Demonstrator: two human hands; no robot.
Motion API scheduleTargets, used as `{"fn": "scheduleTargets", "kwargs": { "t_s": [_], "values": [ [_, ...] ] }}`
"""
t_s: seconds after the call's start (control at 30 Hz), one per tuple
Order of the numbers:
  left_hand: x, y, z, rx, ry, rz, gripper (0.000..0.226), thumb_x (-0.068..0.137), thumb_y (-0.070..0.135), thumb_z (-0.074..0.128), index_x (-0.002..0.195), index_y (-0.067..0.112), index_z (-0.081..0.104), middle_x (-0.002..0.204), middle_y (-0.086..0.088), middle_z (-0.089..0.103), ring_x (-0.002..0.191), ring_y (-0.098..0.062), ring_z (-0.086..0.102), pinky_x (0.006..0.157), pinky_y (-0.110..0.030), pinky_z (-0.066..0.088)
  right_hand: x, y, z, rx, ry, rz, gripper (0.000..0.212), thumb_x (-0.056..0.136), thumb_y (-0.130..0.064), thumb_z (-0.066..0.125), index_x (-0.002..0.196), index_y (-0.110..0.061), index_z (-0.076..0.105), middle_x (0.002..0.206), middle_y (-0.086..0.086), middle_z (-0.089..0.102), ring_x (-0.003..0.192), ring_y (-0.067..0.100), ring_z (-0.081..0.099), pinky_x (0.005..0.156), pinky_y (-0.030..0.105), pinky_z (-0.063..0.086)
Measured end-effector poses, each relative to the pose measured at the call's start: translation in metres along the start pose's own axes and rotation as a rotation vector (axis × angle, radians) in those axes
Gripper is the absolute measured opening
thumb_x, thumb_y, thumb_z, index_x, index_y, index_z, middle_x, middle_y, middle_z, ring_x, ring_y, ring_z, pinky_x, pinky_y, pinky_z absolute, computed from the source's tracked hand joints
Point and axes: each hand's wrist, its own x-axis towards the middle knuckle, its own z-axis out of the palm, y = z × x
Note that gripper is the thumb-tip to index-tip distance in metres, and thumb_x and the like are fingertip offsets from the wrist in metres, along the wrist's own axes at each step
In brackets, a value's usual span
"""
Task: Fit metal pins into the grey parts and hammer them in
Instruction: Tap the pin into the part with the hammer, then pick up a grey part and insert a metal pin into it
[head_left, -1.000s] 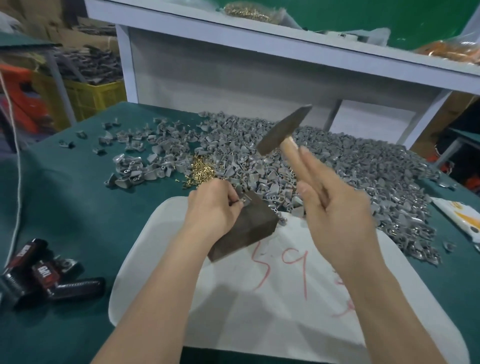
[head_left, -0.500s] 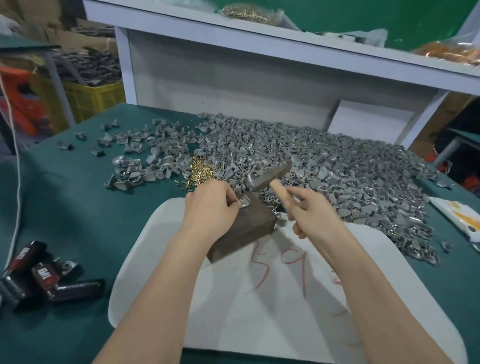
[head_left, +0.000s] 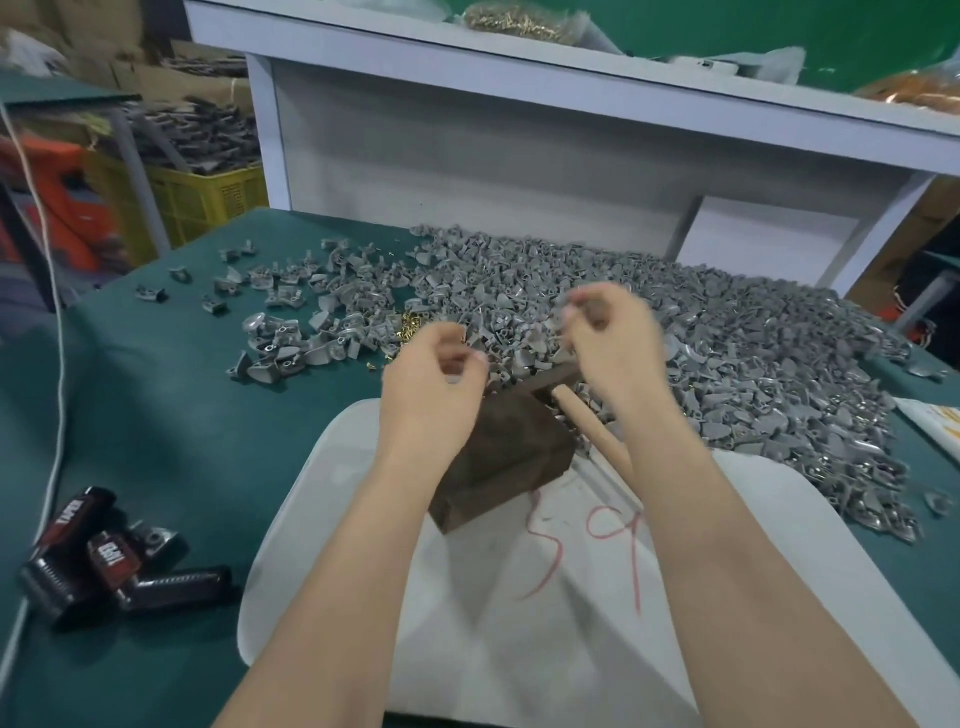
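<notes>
The left hand (head_left: 431, 374) and right hand (head_left: 608, 332) are hovering with curled fingers at the heap of small grey plastic parts (head_left: 727, 364), while the wooden-handled hammer (head_left: 587, 426) is lying against the dark wooden block (head_left: 509, 452). Probably a part and one of the gold metal pins (head_left: 410, 327) are being picked for aligning next. Blur is hiding the fingertips, so I cannot tell what either is gripping.

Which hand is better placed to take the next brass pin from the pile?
Probably the left hand: it hovers just beside the brass pins. The right hand is farther off, over the grey parts.
</notes>
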Motion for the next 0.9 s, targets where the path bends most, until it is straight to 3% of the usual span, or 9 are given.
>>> {"fn": "scheduleTargets", "kwargs": {
  "t_s": [0.07,0.13,0.17,0.23,0.3,0.5,0.7,0.83,0.9],
  "values": [
    [0.004,0.001,-0.006,-0.164,0.170,-0.065,0.022,0.091,0.013,0.058,0.113,0.015,0.061,0.097,0.011,0.063,0.090,0.000,0.058,0.080,-0.004,0.040,0.022,0.002,0.001,-0.226,0.056,0.153,0.050,0.093,-0.025,0.055,0.140,-0.032,0.037,0.142,0.008,0.042,0.118,0.016,0.052,0.094,0.036,0.049],
    [0.007,0.001,-0.013,-0.338,0.332,-0.165,0.020,0.092,0.011,0.054,0.108,0.020,0.060,0.099,0.013,0.061,0.093,0.001,0.056,0.080,-0.010,0.041,0.029,-0.003,0.018,-0.483,-0.043,0.192,0.064,0.093,-0.030,0.054,0.147,-0.037,0.020,0.156,0.016,0.012,0.140,0.039,0.021,0.114,0.050,0.021],
    [0.009,0.001,-0.017,-0.426,0.399,-0.229,0.019,0.092,0.010,0.052,0.105,0.023,0.059,0.098,0.015,0.058,0.091,0.003,0.055,0.076,-0.010,0.039,0.029,-0.007,0.033,-0.518,-0.102,0.120,0.061,0.094,-0.029,0.053,0.146,-0.037,0.024,0.156,0.016,0.012,0.140,0.040,0.021,0.115,0.050,0.020],
    [0.012,-0.003,-0.023,-0.599,0.501,-0.342,0.018,0.094,0.009,0.048,0.100,0.024,0.056,0.094,0.015,0.056,0.086,0.002,0.053,0.072,-0.012,0.038,0.023,-0.016,0.068,-0.459,-0.264,-0.090,0.045,0.093,-0.021,0.051,0.137,-0.032,0.046,0.146,0.011,0.039,0.125,0.030,0.048,0.108,0.044,0.038],
    [0.015,-0.007,-0.027,-0.706,0.564,-0.412,0.018,0.095,0.009,0.044,0.104,0.021,0.053,0.095,0.010,0.055,0.089,-0.004,0.054,0.076,-0.017,0.039,0.019,-0.026,0.101,-0.463,-0.431,-0.185,0.036,0.092,-0.014,0.049,0.123,-0.028,0.061,0.130,0.003,0.058,0.111,0.023,0.058,0.098,0.041,0.046],
    [0.016,-0.009,-0.028,-0.755,0.614,-0.472,0.018,0.095,0.009,0.042,0.107,0.019,0.052,0.107,0.003,0.054,0.086,-0.002,0.053,0.080,-0.021,0.038,0.031,-0.040,0.166,-0.863,-0.742,-0.084,0.052,0.087,-0.006,0.043,0.137,-0.021,0.046,0.143,0.007,0.043,0.127,0.034,0.042,0.106,0.053,0.031],
    [0.016,-0.008,-0.025,-0.757,0.590,-0.486,0.019,0.094,0.010,0.044,0.107,0.022,0.052,0.108,0.005,0.052,0.089,-0.001,0.051,0.080,-0.020,0.037,0.028,-0.037,0.158,-0.721,-0.539,-0.186,0.034,0.089,-0.007,0.047,0.119,-0.013,0.061,0.123,0.009,0.059,0.113,0.031,0.053,0.094,0.041,0.040],
    [0.016,-0.007,-0.026,-0.748,0.589,-0.473,0.019,0.094,0.009,0.044,0.107,0.020,0.052,0.108,0.002,0.052,0.087,-0.006,0.049,0.077,-0.020,0.036,0.029,-0.040,0.139,-0.433,-0.464,-0.191,0.027,0.093,-0.008,0.047,0.111,-0.005,0.066,0.117,0.010,0.065,0.107,0.026,0.059,0.093,0.034,0.047],
    [0.015,-0.007,-0.027,-0.738,0.573,-0.473,0.020,0.093,0.009,0.045,0.107,0.021,0.052,0.107,0.002,0.052,0.086,-0.008,0.047,0.078,-0.023,0.035,0.027,-0.045,0.123,-0.210,-0.423,-0.158,0.020,0.094,-0.012,0.049,0.106,-0.011,0.064,0.110,0.004,0.066,0.102,0.019,0.061,0.089,0.030,0.047]
  ]
}}
